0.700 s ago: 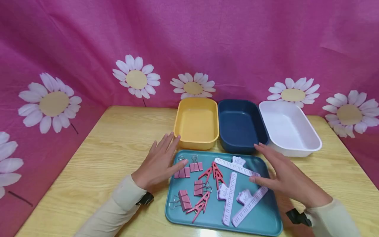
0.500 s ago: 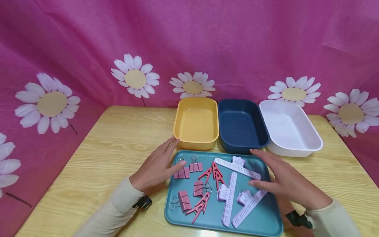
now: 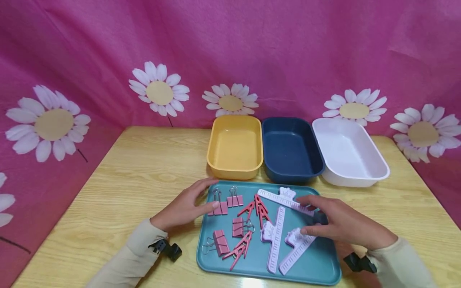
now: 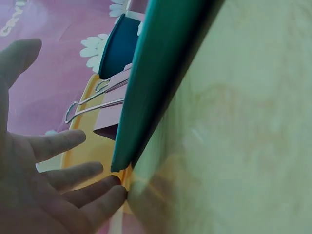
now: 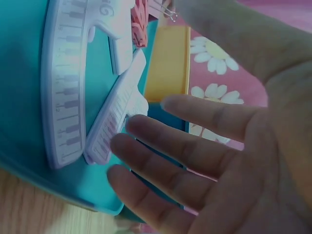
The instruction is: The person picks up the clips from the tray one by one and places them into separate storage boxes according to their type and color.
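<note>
my left grip (image 3: 185, 209) relaxed by binder clip (image 3: 221, 208), far-left corner of tray (image 3: 252, 258); right grip (image 3: 342, 220) relaxed, near lilac clip (image 3: 277, 197).

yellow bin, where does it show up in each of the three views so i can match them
Head: the yellow bin is near the centre, leftmost of three bins.
Left wrist: lower left, partly hidden behind the left hand and a pink binder clip.
Right wrist: above centre, slightly right.
Shared landmark: the teal tray.
</note>
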A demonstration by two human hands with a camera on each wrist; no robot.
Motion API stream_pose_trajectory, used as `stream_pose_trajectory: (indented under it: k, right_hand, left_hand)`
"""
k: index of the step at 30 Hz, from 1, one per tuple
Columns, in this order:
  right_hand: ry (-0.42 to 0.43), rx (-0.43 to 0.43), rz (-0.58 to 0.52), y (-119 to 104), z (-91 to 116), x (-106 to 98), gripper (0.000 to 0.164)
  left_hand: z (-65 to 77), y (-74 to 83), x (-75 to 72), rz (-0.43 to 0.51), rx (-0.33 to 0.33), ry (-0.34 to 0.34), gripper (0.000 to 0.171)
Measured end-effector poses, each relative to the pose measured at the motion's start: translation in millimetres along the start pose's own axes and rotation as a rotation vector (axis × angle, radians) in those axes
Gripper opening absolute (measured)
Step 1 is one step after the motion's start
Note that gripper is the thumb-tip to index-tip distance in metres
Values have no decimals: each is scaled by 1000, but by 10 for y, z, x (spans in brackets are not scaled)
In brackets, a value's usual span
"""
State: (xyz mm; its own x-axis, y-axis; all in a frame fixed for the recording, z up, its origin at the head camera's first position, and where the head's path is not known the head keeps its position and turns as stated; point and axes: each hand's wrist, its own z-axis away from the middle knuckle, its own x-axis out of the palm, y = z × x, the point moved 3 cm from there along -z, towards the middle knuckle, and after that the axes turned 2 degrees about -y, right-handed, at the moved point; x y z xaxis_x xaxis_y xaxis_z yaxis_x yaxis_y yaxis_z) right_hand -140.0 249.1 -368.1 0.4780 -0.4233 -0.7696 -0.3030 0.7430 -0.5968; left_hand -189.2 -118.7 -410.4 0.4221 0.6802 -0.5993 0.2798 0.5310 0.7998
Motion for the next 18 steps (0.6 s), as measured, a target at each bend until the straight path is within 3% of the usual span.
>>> stream_pose_trajectory:
  k: [6, 9, 13, 18]
  right_hand:
    - [-94, -1, -43, 5, 1, 56, 63]
    - [-120, -8, -41, 5, -3, 86, 59]
    - [-125, -32, -12, 8, -1, 96, 51]
    - [-143, -38, -12, 13, -16, 102, 43]
  left_hand:
    - [-7, -87, 7, 131, -2, -32, 61]
    - [-10, -113, 11, 184, 35, -47, 60]
    - [-11, -150, 13, 222, 74, -56, 58]
    - [-6, -203, 21, 228, 77, -56, 57]
